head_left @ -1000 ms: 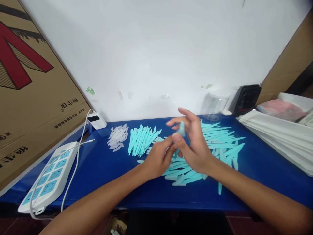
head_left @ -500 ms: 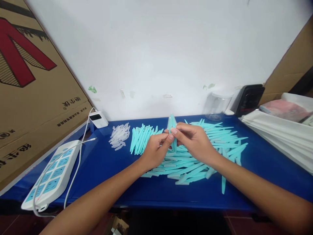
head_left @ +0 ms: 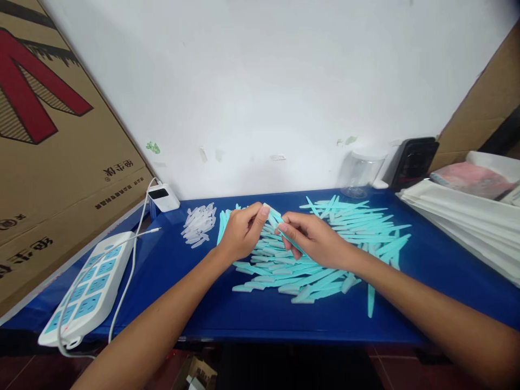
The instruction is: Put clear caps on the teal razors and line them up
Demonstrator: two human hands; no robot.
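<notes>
Between my two hands, above the pile, are turquoise eyebrow razors [head_left: 275, 215], at least one, perhaps two together. My left hand [head_left: 239, 230] is closed, its thumb and finger pinching the pale blade end. My right hand [head_left: 314, 238] grips the handle lower down with thumb and fingers. Below and to the right spreads a large pile of turquoise razors [head_left: 320, 281], many with whitish covered ends. Partly behind my left hand is a smaller row of turquoise razors [head_left: 223, 223]. Farther left sits a heap of small clear plastic caps [head_left: 199, 223].
A white power strip [head_left: 89, 287] with cables lies at the left on the blue tabletop [head_left: 162, 309]. Behind it stand a small white device [head_left: 163, 198] and a big cardboard box [head_left: 65, 162]. At right are a clear jar [head_left: 361, 173], a black object [head_left: 414, 162] and white trays [head_left: 459, 222].
The held razors have tilted from upright to slanting. My left hand has moved left and up towards their upper end; my right hand has shifted slightly down.
</notes>
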